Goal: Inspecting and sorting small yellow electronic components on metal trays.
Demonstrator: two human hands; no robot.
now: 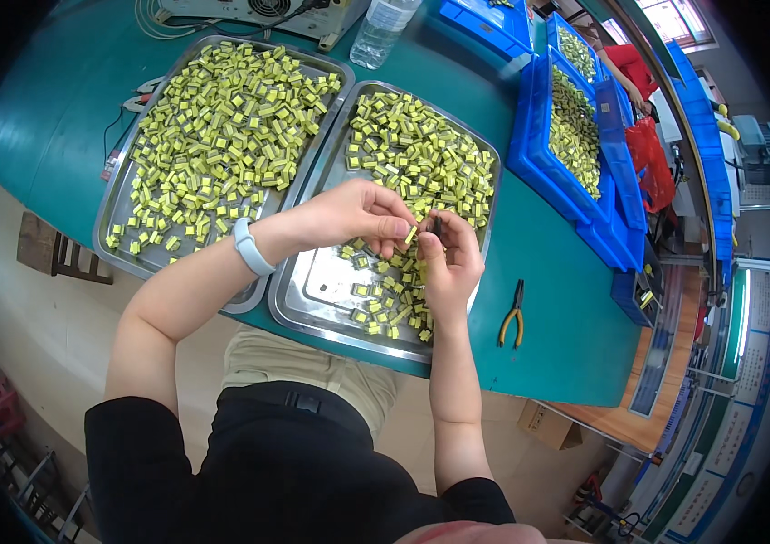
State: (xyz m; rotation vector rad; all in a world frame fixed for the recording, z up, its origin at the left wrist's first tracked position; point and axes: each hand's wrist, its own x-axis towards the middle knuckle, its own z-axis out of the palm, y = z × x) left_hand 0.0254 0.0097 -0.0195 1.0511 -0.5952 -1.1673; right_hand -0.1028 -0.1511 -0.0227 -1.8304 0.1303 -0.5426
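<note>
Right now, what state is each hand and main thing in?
Left hand: pinching a small yellow part
Right hand: pinching a small dark item
Left tray: mostly covered with yellow parts
Right tray: partly bare, holding yellow parts
Pliers: lying unheld
Bottle: upright, top cropped
Blue bin: open, holding yellow parts

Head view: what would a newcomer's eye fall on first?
Two metal trays heaped with yellow parts dominate the green table. Over the right tray, the left hand and right hand work close together, a small yellow piece between them. Pliers lie farther right.
</note>
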